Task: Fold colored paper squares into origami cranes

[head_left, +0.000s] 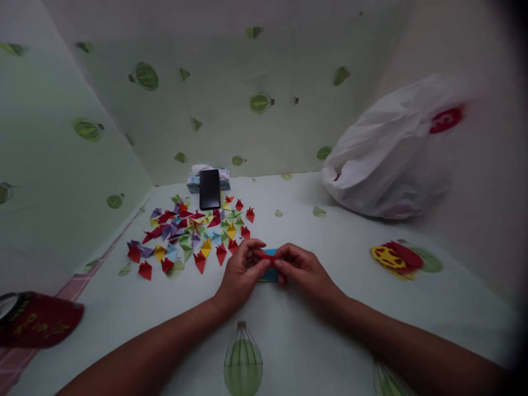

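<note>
Between the fingertips of my left hand (243,269) and my right hand (303,268) is a small piece of folded red paper (271,257). Both hands pinch it, thumbs towards me. Just behind and below it, a blue square (269,274) shows, partly hidden by my fingers; it looks like a stack of paper sheets. To the left of my left hand lie many small folded paper pieces (200,262) in red, yellow, green, purple and blue, with pointed tips. Part of the red paper is covered by my fingers.
A black phone (209,190) leans on a tissue box (224,179) at the back. A white plastic bag (383,159) stands back right, with red and yellow cut-out pieces (396,258) nearer me. At the left edge lies a dark red can (45,322).
</note>
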`<state>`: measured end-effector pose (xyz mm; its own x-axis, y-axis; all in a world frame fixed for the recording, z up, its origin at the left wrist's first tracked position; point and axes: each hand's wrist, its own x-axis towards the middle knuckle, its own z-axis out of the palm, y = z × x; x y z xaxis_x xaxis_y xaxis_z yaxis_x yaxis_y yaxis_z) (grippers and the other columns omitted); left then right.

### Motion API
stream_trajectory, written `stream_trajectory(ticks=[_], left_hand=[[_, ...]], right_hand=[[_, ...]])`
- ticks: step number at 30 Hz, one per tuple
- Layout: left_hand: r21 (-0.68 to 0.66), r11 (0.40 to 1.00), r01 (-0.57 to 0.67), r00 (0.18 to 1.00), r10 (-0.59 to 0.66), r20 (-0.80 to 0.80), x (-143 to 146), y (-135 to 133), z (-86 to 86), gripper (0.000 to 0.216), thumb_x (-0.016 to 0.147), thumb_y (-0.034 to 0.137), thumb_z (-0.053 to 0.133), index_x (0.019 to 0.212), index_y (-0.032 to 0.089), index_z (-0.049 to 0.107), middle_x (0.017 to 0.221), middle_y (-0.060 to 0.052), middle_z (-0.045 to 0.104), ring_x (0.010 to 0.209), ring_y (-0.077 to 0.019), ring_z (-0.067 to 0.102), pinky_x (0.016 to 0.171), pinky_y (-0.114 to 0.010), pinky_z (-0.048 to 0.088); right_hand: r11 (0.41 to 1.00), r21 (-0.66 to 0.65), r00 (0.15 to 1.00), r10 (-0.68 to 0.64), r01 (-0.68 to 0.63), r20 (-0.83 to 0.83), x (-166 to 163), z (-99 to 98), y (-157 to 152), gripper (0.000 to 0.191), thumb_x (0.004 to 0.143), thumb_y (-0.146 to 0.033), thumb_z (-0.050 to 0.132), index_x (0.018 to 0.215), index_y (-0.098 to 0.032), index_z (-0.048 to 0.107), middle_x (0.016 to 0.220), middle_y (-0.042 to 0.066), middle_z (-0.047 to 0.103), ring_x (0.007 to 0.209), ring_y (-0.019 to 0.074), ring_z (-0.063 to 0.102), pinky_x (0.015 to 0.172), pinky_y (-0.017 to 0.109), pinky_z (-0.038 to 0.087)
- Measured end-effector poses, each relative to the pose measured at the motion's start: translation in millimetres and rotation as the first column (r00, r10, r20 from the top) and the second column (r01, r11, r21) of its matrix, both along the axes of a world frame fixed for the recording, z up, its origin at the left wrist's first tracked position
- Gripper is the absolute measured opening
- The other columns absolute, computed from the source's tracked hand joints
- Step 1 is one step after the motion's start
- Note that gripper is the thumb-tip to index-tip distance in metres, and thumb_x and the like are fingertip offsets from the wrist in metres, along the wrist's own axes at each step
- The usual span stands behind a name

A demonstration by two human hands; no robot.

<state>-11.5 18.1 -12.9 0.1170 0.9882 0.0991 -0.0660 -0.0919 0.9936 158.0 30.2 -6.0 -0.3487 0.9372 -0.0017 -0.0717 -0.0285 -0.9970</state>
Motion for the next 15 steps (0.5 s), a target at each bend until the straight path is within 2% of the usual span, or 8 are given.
stream_trajectory(ticks=[4, 6, 9, 15], left_hand=[[-0.031, 1.0, 0.005, 0.996, -0.002, 0.094, 0.7, 0.3, 4.1, 0.034, 0.076, 0.024, 0.075, 0.103, 0.019, 0.057, 0.083, 0.001, 0.065, 0.079, -0.0122, 0.062, 0.074, -0.024, 0.048], [-0.068, 0.997, 0.037, 0.993, -0.029, 0.114, 0.5, 1.1, 4.1, 0.028, 0.074, 0.028, 0.077, 0.094, 0.016, 0.059, 0.08, 0.0, 0.066, 0.076, -0.0121, 0.062, 0.072, -0.023, 0.048], [-0.109, 0.992, 0.066, 0.994, -0.057, 0.089, -0.5, 1.5, 2.2, 0.025, 0.076, 0.034, 0.076, 0.079, 0.013, 0.062, 0.073, 0.0, 0.064, 0.067, -0.0102, 0.058, 0.065, -0.022, 0.045], [-0.16, 0.982, 0.104, 0.995, -0.103, 0.013, -1.6, 0.8, 2.9, 0.028, 0.074, 0.037, 0.076, 0.076, 0.014, 0.061, 0.066, 0.001, 0.062, 0.061, -0.0099, 0.055, 0.06, -0.022, 0.042]], right_hand=[[1.0, 0.016, 1.0, 0.009, -0.009, -0.004, -0.6, -0.8, -3.2, 0.03, 0.079, -0.044, 0.07, 0.078, -0.019, 0.054, 0.059, -0.005, 0.056, 0.051, 0.0104, 0.052, 0.054, 0.026, 0.04], [1.0, 0.026, 1.0, -0.011, 0.011, -0.01, -1.8, -2.1, -4.6, 0.029, 0.079, -0.044, 0.069, 0.079, -0.019, 0.054, 0.059, -0.005, 0.056, 0.051, 0.0109, 0.053, 0.054, 0.026, 0.04], [1.0, 0.02, 1.0, 0.002, -0.001, -0.016, -2.6, -2.3, -6.0, 0.03, 0.079, -0.043, 0.07, 0.079, -0.019, 0.053, 0.06, -0.004, 0.057, 0.052, 0.0111, 0.054, 0.054, 0.026, 0.041], [0.999, 0.035, 0.999, 0.037, -0.037, 0.014, 0.6, -1.3, -4.2, 0.028, 0.084, -0.043, 0.065, 0.078, -0.019, 0.053, 0.061, -0.004, 0.058, 0.053, 0.0107, 0.053, 0.055, 0.025, 0.041]])
